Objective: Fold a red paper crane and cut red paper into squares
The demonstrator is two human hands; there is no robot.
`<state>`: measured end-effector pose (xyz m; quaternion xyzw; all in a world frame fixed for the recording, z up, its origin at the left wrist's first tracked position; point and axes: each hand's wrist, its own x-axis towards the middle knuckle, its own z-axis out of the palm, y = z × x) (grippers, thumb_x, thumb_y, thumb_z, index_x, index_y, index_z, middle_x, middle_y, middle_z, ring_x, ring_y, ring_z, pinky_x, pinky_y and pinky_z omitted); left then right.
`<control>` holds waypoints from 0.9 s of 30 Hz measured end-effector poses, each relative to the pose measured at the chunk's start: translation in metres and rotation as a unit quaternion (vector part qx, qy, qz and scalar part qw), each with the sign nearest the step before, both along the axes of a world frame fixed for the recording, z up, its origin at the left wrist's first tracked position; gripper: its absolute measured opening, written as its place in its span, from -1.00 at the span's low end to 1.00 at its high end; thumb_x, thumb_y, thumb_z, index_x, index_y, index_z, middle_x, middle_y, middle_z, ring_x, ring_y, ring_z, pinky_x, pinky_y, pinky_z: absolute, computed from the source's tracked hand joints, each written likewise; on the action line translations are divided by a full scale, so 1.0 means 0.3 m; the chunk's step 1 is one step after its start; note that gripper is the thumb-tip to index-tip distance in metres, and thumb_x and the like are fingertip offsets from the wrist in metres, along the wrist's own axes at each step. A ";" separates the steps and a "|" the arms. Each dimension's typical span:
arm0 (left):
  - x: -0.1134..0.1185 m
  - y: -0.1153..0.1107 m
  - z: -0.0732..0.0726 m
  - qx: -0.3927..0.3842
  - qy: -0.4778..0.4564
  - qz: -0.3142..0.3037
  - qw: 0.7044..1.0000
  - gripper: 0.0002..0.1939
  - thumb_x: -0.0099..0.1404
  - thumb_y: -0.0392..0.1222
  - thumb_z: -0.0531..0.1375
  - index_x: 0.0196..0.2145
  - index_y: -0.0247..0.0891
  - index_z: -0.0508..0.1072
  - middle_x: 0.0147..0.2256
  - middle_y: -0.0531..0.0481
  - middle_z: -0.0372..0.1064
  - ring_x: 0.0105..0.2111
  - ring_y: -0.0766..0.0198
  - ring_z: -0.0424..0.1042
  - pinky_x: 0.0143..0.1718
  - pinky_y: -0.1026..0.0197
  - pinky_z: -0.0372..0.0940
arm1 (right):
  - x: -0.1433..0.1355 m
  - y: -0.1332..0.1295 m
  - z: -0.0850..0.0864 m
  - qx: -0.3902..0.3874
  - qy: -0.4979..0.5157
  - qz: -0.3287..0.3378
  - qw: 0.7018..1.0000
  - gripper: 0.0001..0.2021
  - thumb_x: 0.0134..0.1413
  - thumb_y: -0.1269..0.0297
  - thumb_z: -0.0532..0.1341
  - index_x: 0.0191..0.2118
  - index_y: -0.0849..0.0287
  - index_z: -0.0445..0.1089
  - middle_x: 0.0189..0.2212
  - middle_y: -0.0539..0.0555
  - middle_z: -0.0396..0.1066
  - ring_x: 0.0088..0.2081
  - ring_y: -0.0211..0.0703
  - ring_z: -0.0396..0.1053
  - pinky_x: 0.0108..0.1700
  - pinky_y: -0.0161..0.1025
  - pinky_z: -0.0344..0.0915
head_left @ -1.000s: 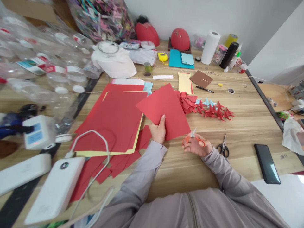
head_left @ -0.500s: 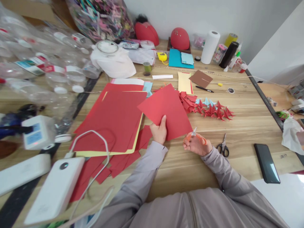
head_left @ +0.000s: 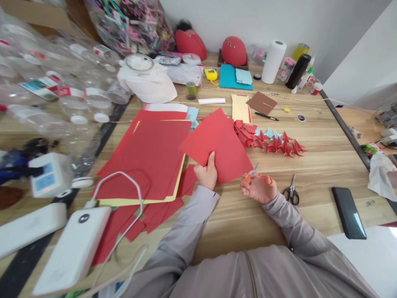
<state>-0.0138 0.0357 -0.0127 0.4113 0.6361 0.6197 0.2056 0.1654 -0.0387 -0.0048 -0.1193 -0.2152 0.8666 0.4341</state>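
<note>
My left hand (head_left: 207, 171) is closed on the lower left edge of a red sheet of paper (head_left: 225, 145), thumb on top. The sheet is tilted, one corner pointing away from me. In my right hand (head_left: 259, 188) are small scissors with orange handles (head_left: 266, 179), fingers through the loops. Their short blades (head_left: 254, 169) lie right by the sheet's right corner; I cannot tell if they touch it. Beyond the sheet are folded red paper cranes (head_left: 276, 145), with a few light blue ones (head_left: 269, 132) among them.
A stack of red sheets (head_left: 151, 153) lies left, with cut red strips (head_left: 159, 211) beside it. Black-handled scissors (head_left: 291, 192) and a phone (head_left: 349, 213) lie right. A white power bank (head_left: 72, 248) with a looped cable is at lower left. Plastic bottles (head_left: 74, 99) crowd the far left.
My right hand and the orange scissors have shifted very slightly right, and the blades show a little more open. The sheet in my left hand is almost unmoved.
</note>
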 end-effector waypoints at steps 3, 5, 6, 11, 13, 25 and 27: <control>0.004 -0.004 0.006 -0.002 -0.007 0.007 1.000 -0.67 0.11 0.01 0.24 -0.48 -0.39 0.50 -0.47 -0.12 0.49 -0.31 0.13 0.50 -0.19 0.12 0.38 | -0.001 0.002 0.006 -0.007 -0.003 -0.010 1.000 -0.48 -0.23 -0.10 0.34 -0.21 0.18 0.33 -0.41 0.03 0.36 -0.31 -0.15 0.34 -0.27 -0.21 0.26; 0.007 -0.006 0.009 -0.005 -0.009 0.013 1.000 -0.66 0.11 0.01 0.24 -0.49 -0.40 0.50 -0.46 -0.14 0.49 -0.30 0.10 0.51 -0.18 0.09 0.38 | -0.003 0.002 0.012 -0.017 0.002 -0.024 1.000 -0.51 -0.23 -0.10 0.34 -0.26 0.17 0.33 -0.42 0.03 0.35 -0.32 -0.15 0.33 -0.28 -0.21 0.25; 0.008 -0.008 0.010 -0.006 -0.010 0.016 1.000 -0.65 0.11 0.02 0.24 -0.48 -0.40 0.51 -0.45 -0.16 0.50 -0.30 0.09 0.51 -0.17 0.08 0.38 | -0.003 0.002 0.016 -0.023 0.005 -0.032 0.999 -0.52 -0.23 -0.10 0.34 -0.28 0.17 0.33 -0.42 0.03 0.35 -0.33 -0.15 0.33 -0.28 -0.21 0.24; 0.011 -0.013 0.010 -0.009 -0.009 0.015 1.000 -0.65 0.10 0.01 0.25 -0.42 -0.42 0.52 -0.38 -0.21 0.52 -0.28 0.08 0.52 -0.15 0.07 0.39 | -0.002 0.002 0.031 -0.042 0.013 -0.053 0.998 -0.56 -0.23 -0.08 0.34 -0.32 0.16 0.32 -0.45 0.02 0.34 -0.36 -0.17 0.29 -0.29 -0.21 0.23; 0.010 -0.014 0.012 -0.011 -0.011 0.019 1.000 -0.65 0.09 0.00 0.26 -0.39 -0.42 0.53 -0.35 -0.22 0.53 -0.26 0.08 0.52 -0.14 0.08 0.39 | 0.001 0.002 0.036 -0.040 0.007 -0.055 0.998 -0.56 -0.23 -0.09 0.33 -0.32 0.15 0.33 -0.46 0.02 0.33 -0.36 -0.16 0.28 -0.29 -0.20 0.24; -0.015 0.007 0.001 -0.001 -0.044 0.017 0.999 -0.64 0.08 -0.02 0.27 -0.31 -0.42 0.51 -0.27 -0.23 0.51 -0.15 0.09 0.49 -0.07 0.09 0.36 | 0.021 0.005 0.038 -0.052 -0.017 -0.032 0.998 -0.47 -0.12 -0.21 0.22 -0.23 0.20 0.31 -0.51 0.00 0.30 -0.43 -0.21 0.29 -0.39 -0.25 0.23; -0.022 0.014 -0.008 -0.003 -0.055 -0.001 0.998 -0.61 0.08 0.00 0.27 -0.29 -0.42 0.50 -0.27 -0.21 0.51 -0.18 0.11 0.50 -0.09 0.11 0.37 | 0.025 0.004 0.036 -0.047 -0.022 -0.015 0.999 -0.47 -0.09 -0.21 0.20 -0.23 0.21 0.28 -0.52 0.00 0.30 -0.44 -0.20 0.28 -0.41 -0.25 0.22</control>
